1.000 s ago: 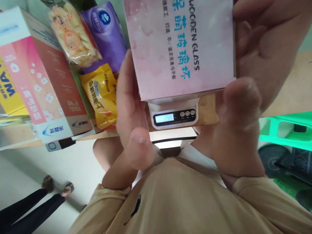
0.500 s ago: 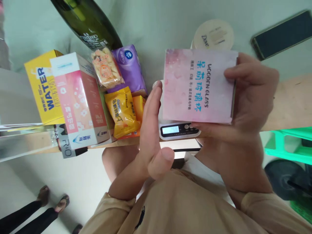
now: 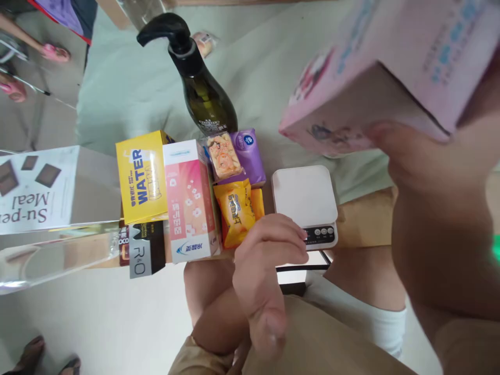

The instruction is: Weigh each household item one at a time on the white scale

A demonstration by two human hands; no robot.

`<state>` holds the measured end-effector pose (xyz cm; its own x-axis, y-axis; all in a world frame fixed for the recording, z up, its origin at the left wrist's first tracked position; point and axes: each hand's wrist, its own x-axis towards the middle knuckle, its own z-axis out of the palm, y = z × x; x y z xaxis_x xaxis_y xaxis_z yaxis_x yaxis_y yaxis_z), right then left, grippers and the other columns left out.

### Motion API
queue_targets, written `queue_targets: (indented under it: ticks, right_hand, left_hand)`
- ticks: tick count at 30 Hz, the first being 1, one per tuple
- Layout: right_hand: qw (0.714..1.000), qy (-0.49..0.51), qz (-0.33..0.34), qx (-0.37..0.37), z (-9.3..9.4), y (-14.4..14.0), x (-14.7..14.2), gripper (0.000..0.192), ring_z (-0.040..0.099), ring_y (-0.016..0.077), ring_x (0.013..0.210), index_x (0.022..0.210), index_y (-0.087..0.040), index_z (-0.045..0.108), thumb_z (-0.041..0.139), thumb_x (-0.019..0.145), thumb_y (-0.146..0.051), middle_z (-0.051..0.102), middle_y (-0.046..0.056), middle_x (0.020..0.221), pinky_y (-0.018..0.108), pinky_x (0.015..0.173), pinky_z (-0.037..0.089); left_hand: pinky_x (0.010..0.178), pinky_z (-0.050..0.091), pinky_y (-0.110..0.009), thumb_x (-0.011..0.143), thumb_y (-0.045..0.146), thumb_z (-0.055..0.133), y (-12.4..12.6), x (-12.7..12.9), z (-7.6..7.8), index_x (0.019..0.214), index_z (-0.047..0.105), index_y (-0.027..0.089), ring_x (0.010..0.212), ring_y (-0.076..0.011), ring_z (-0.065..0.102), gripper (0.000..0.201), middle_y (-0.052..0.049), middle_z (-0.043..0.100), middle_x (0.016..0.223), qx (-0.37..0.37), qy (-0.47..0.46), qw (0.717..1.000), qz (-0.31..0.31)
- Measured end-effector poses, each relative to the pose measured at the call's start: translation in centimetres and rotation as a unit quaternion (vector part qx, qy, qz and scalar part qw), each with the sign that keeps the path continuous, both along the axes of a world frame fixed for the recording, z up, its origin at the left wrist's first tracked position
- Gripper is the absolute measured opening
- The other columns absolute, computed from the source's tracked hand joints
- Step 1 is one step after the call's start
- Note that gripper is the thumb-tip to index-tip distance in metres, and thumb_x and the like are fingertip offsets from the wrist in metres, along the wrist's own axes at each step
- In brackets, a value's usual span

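A pink cardboard box (image 3: pixel 332 112) with blue lettering is raised and tilted at the upper right, close to the camera. My right hand (image 3: pixel 433 172) grips it, thumb on its pinkish side; the other fingers are out of sight. Below and left of the box lies a white digital scale (image 3: pixel 304 194) with a bare platform. My left hand (image 3: pixel 265 260) is open at the scale's near edge, its fingers stretched out over part of the black display panel. Whether the fingertips touch the panel, I cannot tell.
Left of the scale stand yellow snack packets (image 3: pixel 234 211), a purple tissue pack (image 3: pixel 252 156), a wrapped nut snack (image 3: pixel 223 155), a pink-white carton (image 3: pixel 189 203) and a yellow WATER box (image 3: pixel 141 177). Behind them lies a dark green pump bottle (image 3: pixel 209 99). A white Su-per Meal box (image 3: pixel 39 190) is farther left.
The pink box has moved from above the scale up and to the right, tilting and coming closer to the camera. My left hand has lowered toward the scale's panel. The view has shifted left.
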<state>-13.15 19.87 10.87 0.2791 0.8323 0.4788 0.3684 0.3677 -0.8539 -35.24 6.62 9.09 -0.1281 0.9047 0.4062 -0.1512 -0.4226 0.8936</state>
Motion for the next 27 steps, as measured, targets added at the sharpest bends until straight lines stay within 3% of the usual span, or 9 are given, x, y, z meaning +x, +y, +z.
queue_targets:
  ticks: [3,6,9,13,21,27]
  right_hand:
    - [0.970,-0.220,0.087,0.056,1.6,4.7,-1.1,0.092,0.051,0.0226,0.154,0.158,-0.024,0.056,0.083,0.079,-0.062,0.061,-0.007,0.151,0.029,0.124,0.049]
    - [0.953,-0.284,0.099,-0.032,2.1,8.6,-3.5,0.093,0.053,0.0181,0.149,0.158,-0.007,0.047,0.088,0.077,-0.029,0.054,0.004,0.158,0.027,0.124,0.050]
    - [0.928,-0.327,0.108,-0.144,1.8,11.0,-6.1,0.088,0.049,0.0175,0.149,0.155,-0.011,0.048,0.086,0.076,-0.011,0.051,0.006,0.159,0.034,0.131,0.047]
    - [0.901,-0.347,0.122,-0.232,0.8,12.4,-8.1,0.094,0.044,0.0164,0.151,0.162,-0.014,0.041,0.087,0.080,-0.010,0.045,0.006,0.159,0.036,0.135,0.043]
    - [0.915,-0.279,0.170,-0.235,-0.8,13.6,-9.2,0.094,0.043,0.0125,0.150,0.158,-0.015,0.044,0.084,0.075,0.001,0.046,0.003,0.158,0.033,0.138,0.042]
    - [0.903,-0.270,0.202,-0.266,-2.3,13.8,-8.9,0.093,0.043,0.0113,0.152,0.161,-0.012,0.039,0.076,0.078,0.003,0.044,0.005,0.159,0.033,0.142,0.035]
  left_hand:
    - [0.078,0.059,-0.036,0.115,0.058,0.037,0.4,-0.4,-0.1,0.091,0.065,0.021,0.077,-0.0180,0.066,0.053,-0.002,0.063,0.081,0.011,-0.002,1.000,0.002]
    - [0.077,0.058,-0.035,0.116,0.058,0.037,0.4,-0.5,0.3,0.088,0.063,0.020,0.074,-0.0160,0.063,0.053,0.000,0.062,0.080,0.002,-0.004,1.000,0.006]
    - [0.077,0.057,-0.033,0.115,0.060,0.036,0.4,-0.5,0.8,0.086,0.061,0.019,0.072,-0.0137,0.062,0.056,0.001,0.062,0.079,-0.016,0.004,1.000,0.007]
    - [0.077,0.057,-0.033,0.116,0.059,0.034,0.5,-0.6,1.2,0.085,0.061,0.019,0.071,-0.0126,0.061,0.058,0.002,0.061,0.077,-0.022,0.006,1.000,0.015]
    - [0.072,0.054,-0.034,0.116,0.058,0.032,0.6,0.0,1.3,0.083,0.059,0.019,0.068,-0.0127,0.057,0.058,0.002,0.058,0.075,-0.044,0.001,0.999,0.029]
    - [0.071,0.053,-0.032,0.116,0.060,0.032,0.6,0.1,1.2,0.081,0.058,0.019,0.067,-0.0120,0.057,0.060,0.002,0.057,0.075,-0.035,-0.012,0.999,0.028]
